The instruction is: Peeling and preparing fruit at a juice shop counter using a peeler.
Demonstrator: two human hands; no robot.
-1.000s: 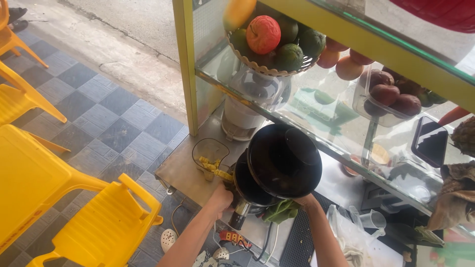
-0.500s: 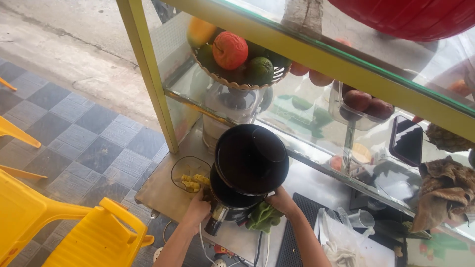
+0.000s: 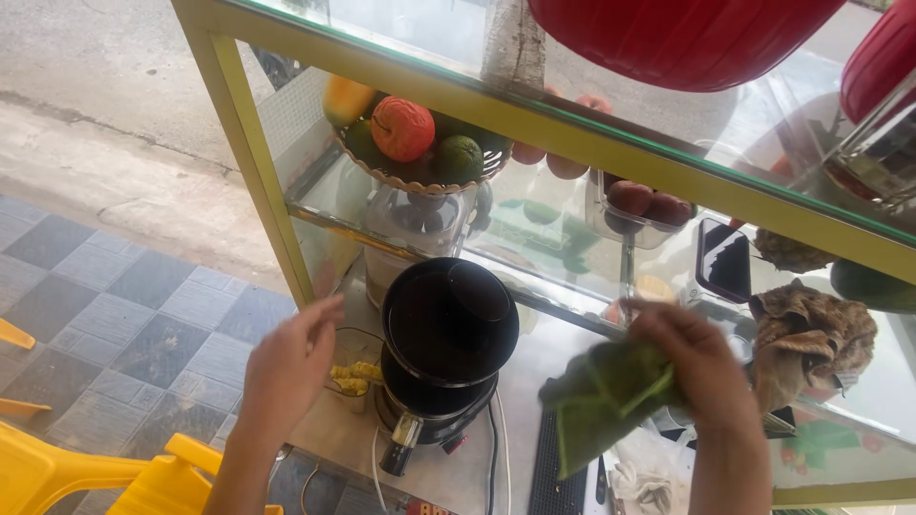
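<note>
A black juicer (image 3: pixel 444 353) with a round lid stands on the steel counter (image 3: pixel 534 367) inside a yellow-framed glass stall. My left hand (image 3: pixel 288 367) hovers open just left of the juicer, fingers spread, holding nothing. My right hand (image 3: pixel 692 367) is to the right of the juicer and grips a crumpled green cloth (image 3: pixel 601 401). A clear cup with yellow fruit bits (image 3: pixel 353 372) sits beside the juicer, under my left hand.
A basket of fruit (image 3: pixel 420 143) sits on the glass shelf above a clear blender jug (image 3: pixel 415 224). A brown rag (image 3: pixel 811 334) and a dark phone (image 3: pixel 722 259) lie at the right. Yellow plastic chairs (image 3: pixel 86 472) stand on the tiled floor at lower left.
Both hands have come off the juicer's base. The right hand lifted the green cloth up and to the right; the left hand rose and opened. The view shifted left.
</note>
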